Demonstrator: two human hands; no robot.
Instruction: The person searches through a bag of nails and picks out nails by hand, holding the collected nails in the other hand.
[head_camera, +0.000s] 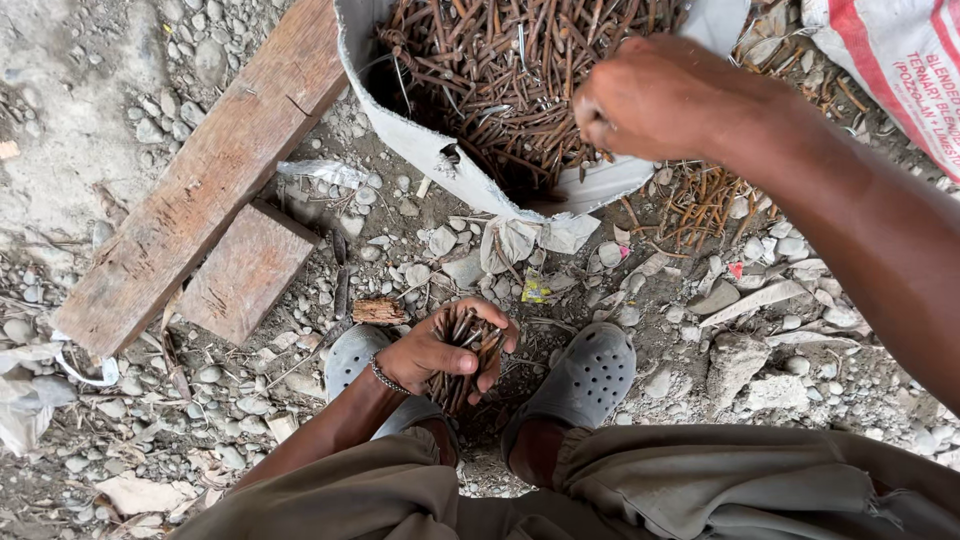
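Observation:
My left hand (440, 352) is low between my feet, closed around a bundle of rusty nails (466, 345) that stick out above and below the fist. My right hand (650, 100) is raised over the open white sack (440, 155) at the top of the view, fingers pinched together at the heap of rusty nails (500, 70) inside it; whether it grips any nail is hidden by the knuckles. A bracelet sits on my left wrist.
A long wooden plank (200, 180) lies diagonally at left with a short wooden block (245, 270) beside it. Loose nails (700, 205) lie spilled on the gravel right of the sack. Another printed sack (900, 60) fills the top right corner. My grey clogs (590, 375) stand on stony ground.

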